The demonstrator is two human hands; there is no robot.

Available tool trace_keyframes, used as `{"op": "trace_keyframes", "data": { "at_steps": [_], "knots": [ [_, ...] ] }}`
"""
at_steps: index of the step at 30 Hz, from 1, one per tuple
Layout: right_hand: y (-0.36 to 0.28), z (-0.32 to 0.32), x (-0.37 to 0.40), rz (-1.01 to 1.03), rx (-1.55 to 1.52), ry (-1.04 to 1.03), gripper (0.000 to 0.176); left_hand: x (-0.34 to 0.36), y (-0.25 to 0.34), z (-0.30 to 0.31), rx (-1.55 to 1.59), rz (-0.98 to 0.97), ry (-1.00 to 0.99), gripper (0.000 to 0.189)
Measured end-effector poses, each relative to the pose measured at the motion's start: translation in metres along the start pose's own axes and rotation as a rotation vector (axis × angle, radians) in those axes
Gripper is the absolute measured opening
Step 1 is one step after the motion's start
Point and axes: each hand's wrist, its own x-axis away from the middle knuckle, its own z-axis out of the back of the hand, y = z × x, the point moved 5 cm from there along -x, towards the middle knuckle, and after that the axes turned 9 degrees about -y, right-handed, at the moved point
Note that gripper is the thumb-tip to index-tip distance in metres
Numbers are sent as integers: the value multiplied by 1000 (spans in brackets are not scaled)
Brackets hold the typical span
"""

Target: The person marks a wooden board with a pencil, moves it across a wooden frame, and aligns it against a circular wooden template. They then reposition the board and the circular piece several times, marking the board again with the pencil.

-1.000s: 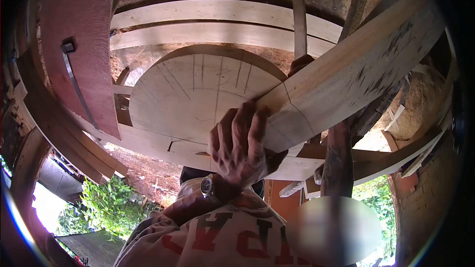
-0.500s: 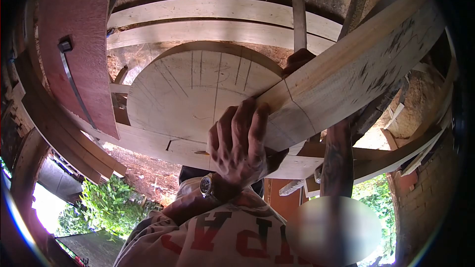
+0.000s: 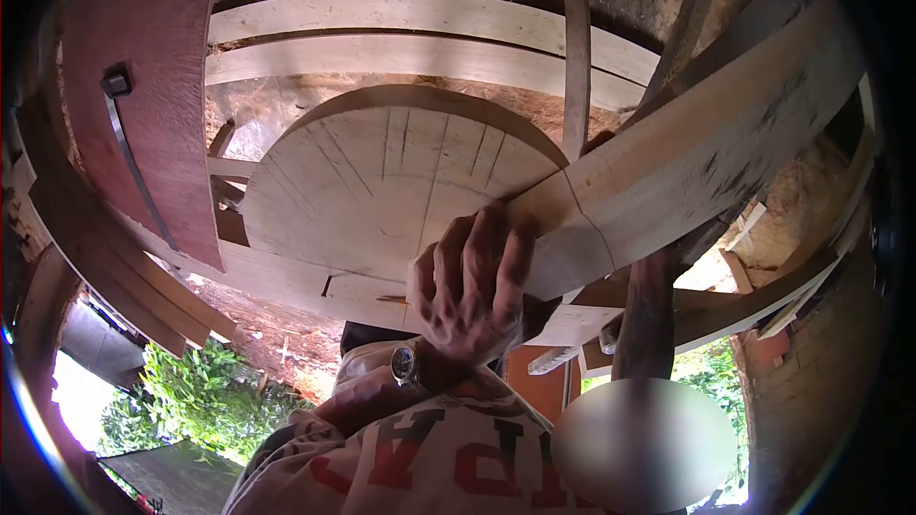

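A thick pale plank [image 3: 668, 162] runs from the upper right to the middle, a pencil line across it near its end. My left hand [image 3: 477, 277], with a watch on the wrist, grips that end, its fingers bent and close together. Beside it lies a round wooden board [image 3: 353, 172] marked with several straight pencil lines, on a pale board [image 3: 286, 277]. A pencil tip shows by my left hand. My right forearm passes behind the plank; only a small dark part of my right hand [image 3: 598, 141] shows at the plank's far edge, its fingers hidden.
A reddish board [image 3: 143, 105] with a black square-headed tool [image 3: 116, 84] on it stands at the left. Two long pale strips [image 3: 410, 14] lie beyond the round board. Curved dark boards [image 3: 105, 257] are at the lower left, and a narrow upright bar [image 3: 576, 48] rises behind the plank.
The round board has turned slightly, its pencil lines now leaning more. The plank's near end has shifted a little right and down with my left hand. My right hand is more hidden behind the plank.
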Motion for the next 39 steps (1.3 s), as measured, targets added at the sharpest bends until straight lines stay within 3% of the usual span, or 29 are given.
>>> {"op": "trace_keyframes", "data": {
  "at_steps": [13, 16, 21, 39],
  "knots": [
    [-1, -2, 6, -7, -9, 17, 23, -2, 0, -1, -46, -19, 14, 56],
    [-1, -2, 10, -3, -6, 26, 22, -1, 7, 0, -29, 2, -19, 60],
    [1, -3, 15, 14, -20, 34, 21, 3, -4, -12, -125, -120, 106, 68],
    [-3, -11, 25, 65, -9, 10, 19, 4, 1, -15, -159, -132, 51, 82]
  ]
}}
